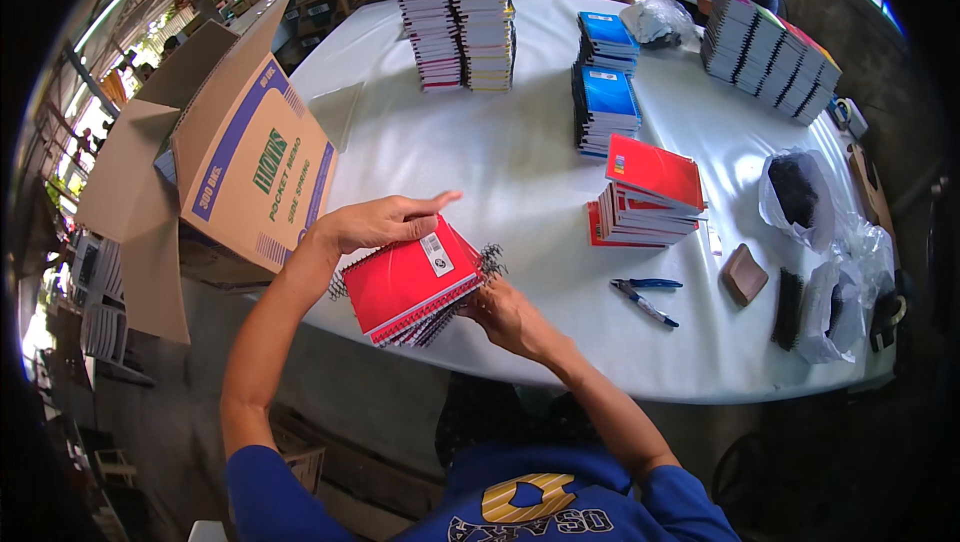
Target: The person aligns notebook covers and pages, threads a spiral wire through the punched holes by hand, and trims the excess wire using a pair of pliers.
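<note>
1. Biggest first: the wide table with a glossy white cover (510, 162), our landmark.
2. At the table's left edge stands an open brown cardboard box (255, 162), flaps out.
3. Along the table's far side, tall pink- and yellow-covered notebook stacks (430, 27).
4. On the table's right half, an uneven pile of red-covered notebooks (655, 182).
5. Now the action, above the table's near edge: a fanned bundle of red-covered notebooks (410, 287), black coils (490, 260) bristling from it. It looks like the coil-handling step; the next move calls for steady support and untangled coil ends.
6. Left hand (385, 222): thumb on the top cover, fingers stretched out. Right hand (505, 317): curled at the bundle's right end, fingertips hidden; can't tell its grip.
7. Near the table's front edge, right of the bundle: blue-handled metal pliers (622, 286), lying untouched.
</note>
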Demonstrator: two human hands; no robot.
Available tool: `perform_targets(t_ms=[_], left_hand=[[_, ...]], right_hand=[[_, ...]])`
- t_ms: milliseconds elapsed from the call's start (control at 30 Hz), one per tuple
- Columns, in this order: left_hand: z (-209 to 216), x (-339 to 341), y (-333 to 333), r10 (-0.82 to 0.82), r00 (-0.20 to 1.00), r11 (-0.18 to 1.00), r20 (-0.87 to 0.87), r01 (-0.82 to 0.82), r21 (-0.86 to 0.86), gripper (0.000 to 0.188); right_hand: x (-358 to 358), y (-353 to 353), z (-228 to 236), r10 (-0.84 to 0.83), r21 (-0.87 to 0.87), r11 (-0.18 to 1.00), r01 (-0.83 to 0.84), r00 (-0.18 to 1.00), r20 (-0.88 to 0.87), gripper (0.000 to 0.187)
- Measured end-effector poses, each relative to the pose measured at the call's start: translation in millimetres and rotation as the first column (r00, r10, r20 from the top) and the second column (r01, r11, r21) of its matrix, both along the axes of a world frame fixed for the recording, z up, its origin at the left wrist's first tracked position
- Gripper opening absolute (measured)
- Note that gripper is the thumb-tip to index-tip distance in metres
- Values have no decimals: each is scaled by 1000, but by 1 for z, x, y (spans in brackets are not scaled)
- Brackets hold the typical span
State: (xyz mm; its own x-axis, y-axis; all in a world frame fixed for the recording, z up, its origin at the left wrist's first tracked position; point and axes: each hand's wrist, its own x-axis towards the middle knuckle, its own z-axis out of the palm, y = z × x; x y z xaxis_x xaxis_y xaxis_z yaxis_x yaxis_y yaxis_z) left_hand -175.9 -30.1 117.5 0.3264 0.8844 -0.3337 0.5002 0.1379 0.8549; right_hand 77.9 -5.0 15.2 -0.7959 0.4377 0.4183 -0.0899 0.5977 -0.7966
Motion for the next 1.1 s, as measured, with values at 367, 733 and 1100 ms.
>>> perform_targets(t_ms=[367,733,1100], left_hand=[[0,70,-138,566,781,605,-262,-178,776,66],[-43,136,-149,890,390,108,236,-682,723,60],[-87,127,-138,728,-91,251,680,-887,-388,69]], right_hand=[[21,39,60,-57,17,998,62,976,-211,32],[-5,81,65,34,-112,993,-26,997,71,42],[-37,130,1,634,-738,628,-246,712,302,103]])
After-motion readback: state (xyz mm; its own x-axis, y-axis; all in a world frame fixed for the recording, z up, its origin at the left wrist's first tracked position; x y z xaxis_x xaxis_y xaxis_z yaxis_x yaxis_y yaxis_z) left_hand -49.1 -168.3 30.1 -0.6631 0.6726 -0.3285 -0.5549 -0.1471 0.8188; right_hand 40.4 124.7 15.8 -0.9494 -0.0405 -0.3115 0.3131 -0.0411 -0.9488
